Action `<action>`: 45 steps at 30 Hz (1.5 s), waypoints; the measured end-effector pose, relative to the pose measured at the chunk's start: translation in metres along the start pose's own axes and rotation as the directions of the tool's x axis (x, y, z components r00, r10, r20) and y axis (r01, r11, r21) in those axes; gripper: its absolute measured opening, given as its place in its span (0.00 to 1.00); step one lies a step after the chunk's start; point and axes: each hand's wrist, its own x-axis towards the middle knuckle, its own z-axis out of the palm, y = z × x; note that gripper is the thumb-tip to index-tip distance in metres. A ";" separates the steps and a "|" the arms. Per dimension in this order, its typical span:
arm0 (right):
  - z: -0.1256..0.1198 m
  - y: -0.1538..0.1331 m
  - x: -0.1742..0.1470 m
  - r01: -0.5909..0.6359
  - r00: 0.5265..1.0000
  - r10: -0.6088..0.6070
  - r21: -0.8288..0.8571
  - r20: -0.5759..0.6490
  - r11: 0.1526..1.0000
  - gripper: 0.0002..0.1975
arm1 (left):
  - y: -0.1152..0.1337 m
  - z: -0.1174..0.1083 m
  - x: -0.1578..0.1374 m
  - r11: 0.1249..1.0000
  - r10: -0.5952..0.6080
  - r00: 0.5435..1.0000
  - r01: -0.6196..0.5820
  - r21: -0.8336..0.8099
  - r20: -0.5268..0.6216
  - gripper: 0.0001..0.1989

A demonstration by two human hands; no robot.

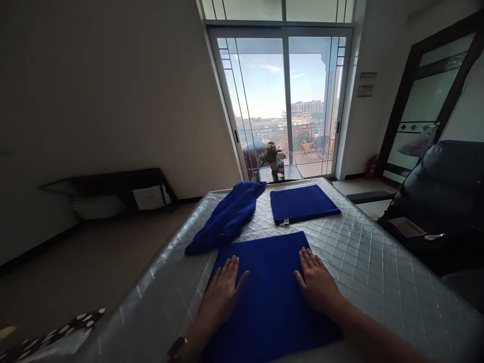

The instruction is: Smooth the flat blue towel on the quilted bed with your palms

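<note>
- Both hands lay flat and unclenched, palms down, neither grip closed on anything.
- There was the left hand [225, 290], on the left side of the near cloth [270, 302], its thumb spread inward, a watch [177, 347] at the wrist.
- And the right hand [317, 282], over on the right side, fingertips close to the far right corner!
- That near cloth lay squarely in front of the person, flat on the bed [370, 262], and looked smooth between the palms.
- For a clean finish, even weight through both palms seemed the way, with strokes out from the middle toward the edges; pushing harder on one side could have skewed the layers or raised a ridge.
- Just past its far left corner sprawled the loose cloth [230, 214], rumpled; whether the two touched was hard to tell, so the left fingers seemed best kept clear of it.
- Farther off, to the right, sat the far cloth [306, 201], a neat flat block, its white tag [286, 221] showing at the front edge.
</note>
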 end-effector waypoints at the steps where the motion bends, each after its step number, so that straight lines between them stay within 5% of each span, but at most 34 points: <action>1: 0.001 0.000 0.001 -0.004 1.000 0.004 -0.005 -0.003 1.000 0.35 | 0.003 -0.003 0.000 1.000 0.002 1.000 -0.002 0.003 0.002 0.36; 25: -0.005 -0.012 -0.017 0.067 0.991 -0.091 -0.217 -0.099 0.974 0.31 | 0.001 -0.002 -0.003 0.997 -0.005 0.997 0.000 -0.079 -0.072 0.39; 37: 0.002 0.000 -0.054 -0.028 1.000 0.028 -0.033 0.010 0.999 0.37 | -0.005 -0.011 -0.004 0.997 -0.070 0.997 0.069 -0.045 -0.014 0.37; 41: 0.001 0.000 -0.054 -0.043 0.999 0.042 0.017 0.011 0.999 0.36 | -0.011 -0.018 -0.003 0.989 -0.147 0.984 0.145 -0.023 -0.101 0.37; 45: 0.004 0.001 -0.055 -0.033 0.999 0.034 0.055 -0.019 0.998 0.35 | 0.022 -0.024 -0.004 0.999 -0.043 0.989 0.041 -0.011 -0.142 0.33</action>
